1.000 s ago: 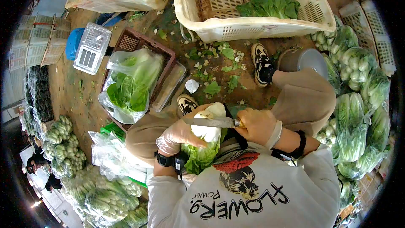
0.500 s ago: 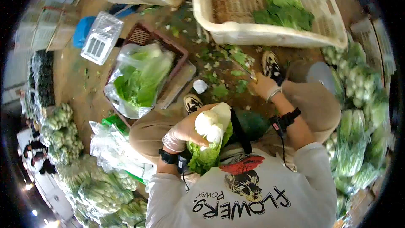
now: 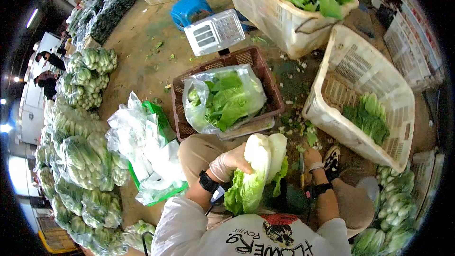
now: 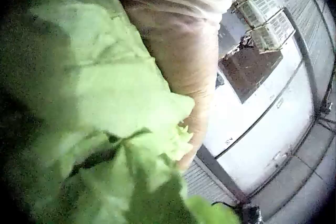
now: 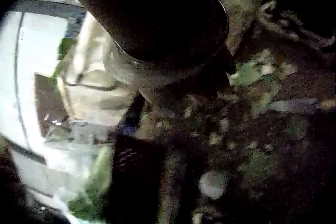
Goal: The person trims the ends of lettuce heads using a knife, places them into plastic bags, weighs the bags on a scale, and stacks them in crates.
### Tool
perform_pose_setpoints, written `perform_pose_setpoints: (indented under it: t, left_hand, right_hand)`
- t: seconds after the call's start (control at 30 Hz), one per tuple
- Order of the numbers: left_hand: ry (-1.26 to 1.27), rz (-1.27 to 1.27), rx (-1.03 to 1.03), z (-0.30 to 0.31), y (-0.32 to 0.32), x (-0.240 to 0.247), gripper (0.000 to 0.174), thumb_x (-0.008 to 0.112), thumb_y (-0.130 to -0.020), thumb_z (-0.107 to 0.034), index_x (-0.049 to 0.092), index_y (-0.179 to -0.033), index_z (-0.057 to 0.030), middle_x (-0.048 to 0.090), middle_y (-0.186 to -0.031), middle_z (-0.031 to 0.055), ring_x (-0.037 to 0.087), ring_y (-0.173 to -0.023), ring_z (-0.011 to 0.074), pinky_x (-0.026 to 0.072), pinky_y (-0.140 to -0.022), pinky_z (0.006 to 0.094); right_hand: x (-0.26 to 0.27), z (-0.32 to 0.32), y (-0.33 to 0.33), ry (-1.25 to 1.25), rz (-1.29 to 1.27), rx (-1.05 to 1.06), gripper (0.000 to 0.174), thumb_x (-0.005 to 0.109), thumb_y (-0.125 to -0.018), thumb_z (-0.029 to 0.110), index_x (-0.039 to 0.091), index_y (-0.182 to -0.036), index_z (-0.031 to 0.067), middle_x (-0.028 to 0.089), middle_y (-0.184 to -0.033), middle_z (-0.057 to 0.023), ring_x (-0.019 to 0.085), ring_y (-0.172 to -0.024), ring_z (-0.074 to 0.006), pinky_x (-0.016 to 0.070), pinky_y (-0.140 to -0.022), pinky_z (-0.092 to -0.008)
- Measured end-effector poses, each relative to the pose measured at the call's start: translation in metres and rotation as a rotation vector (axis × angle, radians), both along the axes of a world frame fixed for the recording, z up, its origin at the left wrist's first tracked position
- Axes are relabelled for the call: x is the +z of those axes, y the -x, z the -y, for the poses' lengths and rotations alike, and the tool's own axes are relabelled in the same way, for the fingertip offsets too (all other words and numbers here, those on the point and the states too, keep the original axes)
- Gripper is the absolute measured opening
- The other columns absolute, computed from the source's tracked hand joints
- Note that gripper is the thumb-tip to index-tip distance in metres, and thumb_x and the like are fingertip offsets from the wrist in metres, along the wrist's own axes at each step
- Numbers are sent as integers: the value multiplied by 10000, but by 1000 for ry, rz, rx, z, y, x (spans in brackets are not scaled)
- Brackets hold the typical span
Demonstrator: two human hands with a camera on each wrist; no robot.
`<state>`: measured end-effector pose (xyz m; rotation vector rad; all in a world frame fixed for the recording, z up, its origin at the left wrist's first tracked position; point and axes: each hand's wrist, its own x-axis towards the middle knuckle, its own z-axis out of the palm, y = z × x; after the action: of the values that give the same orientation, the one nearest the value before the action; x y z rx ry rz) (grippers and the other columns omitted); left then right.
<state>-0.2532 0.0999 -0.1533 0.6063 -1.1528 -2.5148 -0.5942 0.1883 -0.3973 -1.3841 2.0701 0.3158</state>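
In the head view, my left hand [image 3: 233, 161] grips a Chinese cabbage [image 3: 256, 170], its white stalk end upward and pale green leaves hanging toward the lap. Those leaves [image 4: 100, 98] fill much of the left wrist view, with fingers partly hidden behind them. My right hand [image 3: 312, 155] reaches down near the floor by a shoe, apart from the knife [image 3: 302, 170]. In the right wrist view, the knife's blade [image 5: 291, 105] shows against the littered floor; the hand is dark and its fingers are mostly hidden.
A brown crate [image 3: 275, 83] holds bagged greens [image 3: 227, 99] beside a scale display [image 3: 213, 31]. One white crate [image 3: 313, 97] contains leaves; another [image 3: 265, 14] is full of greens. Plastic bags [image 3: 142, 137] lie in a green tray. Bagged vegetables [image 3: 85, 161] are piled at left.
The right hand has taken the knife away from the cabbage, lowered it to the right and let go. The left hand still holds the cabbage. The head view has turned leftward.
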Motion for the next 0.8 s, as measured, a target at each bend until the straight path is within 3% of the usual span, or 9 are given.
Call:
perform_pose_setpoints:
  t: [0.1,0.23,0.33,0.43,0.5,0.57,0.63,0.67,0.8]
  left_hand:
    - [-52,-76,47,6,-28,4,877,849,-513,-205,393,-1241,-26,574,-1037,41,564,-881,135,478,-762,290]
    - [-173,-74,249,7,-53,30,852,847,-513,-188,415,-1228,-19,571,-1067,56,566,-906,152,468,-794,289]
    - [-94,-33,401,26,-80,53,821,840,-520,-146,426,-1219,-22,561,-1088,56,545,-965,181,441,-851,303]
    - [234,43,506,67,-102,67,805,844,-515,-157,440,-1194,-1,585,-1017,60,569,-910,189,473,-808,325]
    - [288,54,508,93,-97,87,801,832,-525,-195,437,-1193,2,574,-1042,75,560,-934,191,462,-825,324]
    - [511,99,510,133,-94,69,809,811,-540,-225,420,-1210,6,558,-1078,85,546,-963,189,451,-843,321]
    - [601,280,384,158,-74,77,881,814,-518,-238,389,-1249,9,544,-1108,92,535,-981,192,442,-857,296]
    - [774,419,316,174,-66,67,876,815,-511,-264,408,-1235,16,560,-1096,108,549,-977,206,445,-859,299]
    - [1357,1107,-331,221,-26,5,516,756,-592,-334,596,-1002,-64,633,-964,149,605,-908,248,461,-824,348]
  right_hand:
    - [111,46,-56,558,265,322,267,555,-828,274,590,-934,31,595,-814,-171,571,-697,-292,467,-664,-384]
    - [213,127,-131,550,558,180,395,648,-748,414,582,-815,30,588,-822,-171,561,-736,-316,444,-657,-436]
    - [226,189,-176,937,480,263,473,615,-775,434,585,-988,13,591,-979,-187,561,-905,-309,443,-779,-376]
    - [243,240,-212,493,424,299,520,604,-812,376,529,-1173,9,561,-1168,-168,545,-1039,-272,426,-876,-340]
    - [210,269,-207,335,1237,329,482,633,-786,355,557,-1133,28,631,-991,-173,615,-926,-292,473,-798,-339]
    - [170,301,-199,847,1338,773,445,574,-832,255,500,-1223,58,652,-917,-112,636,-744,-226,489,-695,-311]
    - [249,271,-172,118,1792,-327,434,543,-842,172,458,-1265,121,633,-823,-50,553,-578,-133,443,-545,-272]
    - [247,272,-158,82,1885,-416,502,500,-860,123,355,-1340,131,551,-745,-36,348,-478,-52,282,-430,-205]
    - [249,274,-153,-15,1670,-329,533,464,-904,172,245,-1388,131,416,-619,15,272,-438,-49,230,-390,-183]
